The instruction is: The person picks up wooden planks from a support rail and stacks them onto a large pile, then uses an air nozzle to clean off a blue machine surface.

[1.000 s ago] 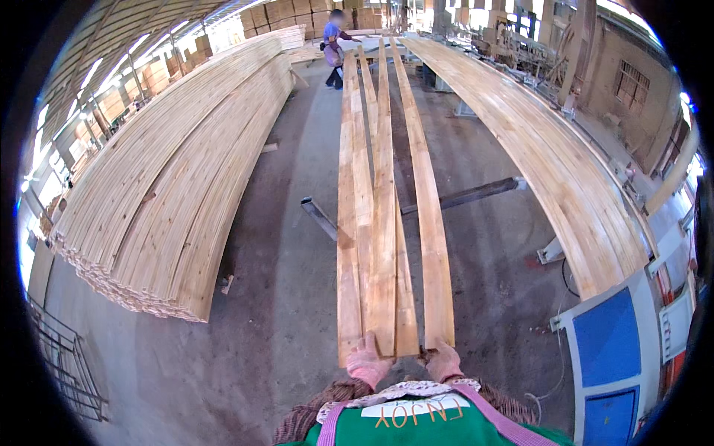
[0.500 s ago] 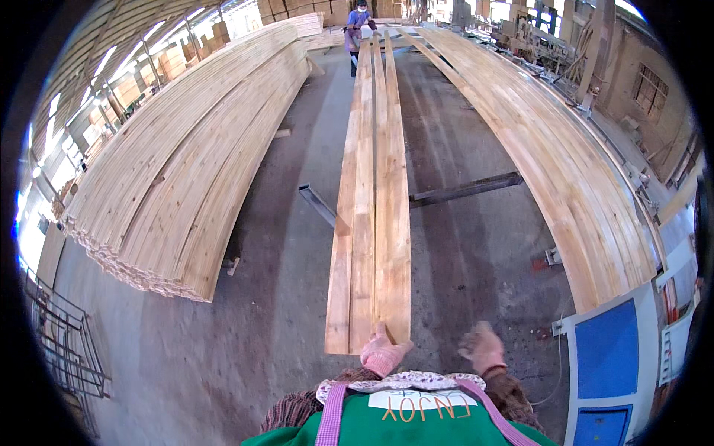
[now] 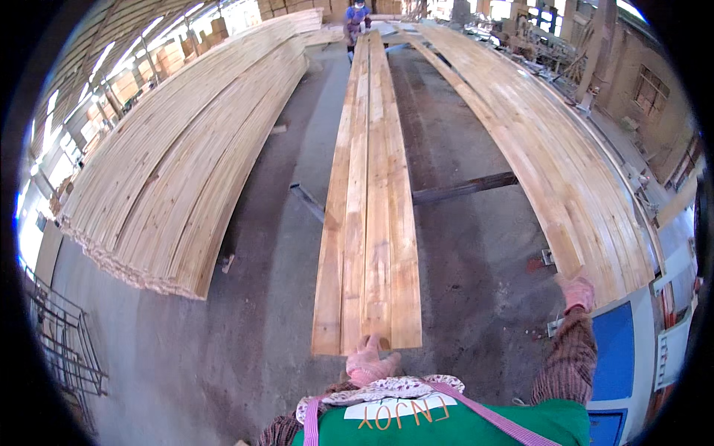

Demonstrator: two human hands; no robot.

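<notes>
Since half a second ago the right hand (image 3: 578, 292) has swung out from beside the plank ends to the person's right, and it now reaches toward the near end of the right-hand stack of boards (image 3: 550, 171). The left hand (image 3: 370, 362) has stayed at the near end of the long planks (image 3: 370, 223), which have not shifted.

The left hand, in a pink glove, rests against the end of the planks, fingertips (image 3: 366, 343) up on the end grain of the middle boards. Its grip looks loose, the fingers laid on rather than closed round the wood. The right hand, gloved alike, is held out on a raised arm in a dark patterned sleeve (image 3: 567, 364). It is at or just beside the end of the right stack; I cannot tell whether it touches, nor whether its grip is clenched or released.

The planks, four or so side by side, run straight away from the person down the middle of the concrete floor (image 3: 461, 297) and cross a dark metal beam (image 3: 465, 187). At their far end stands another person (image 3: 358, 16). A large pile of boards (image 3: 186, 171) lies well to the left. A blue cabinet (image 3: 616, 357) stands just right of the raised arm.
</notes>
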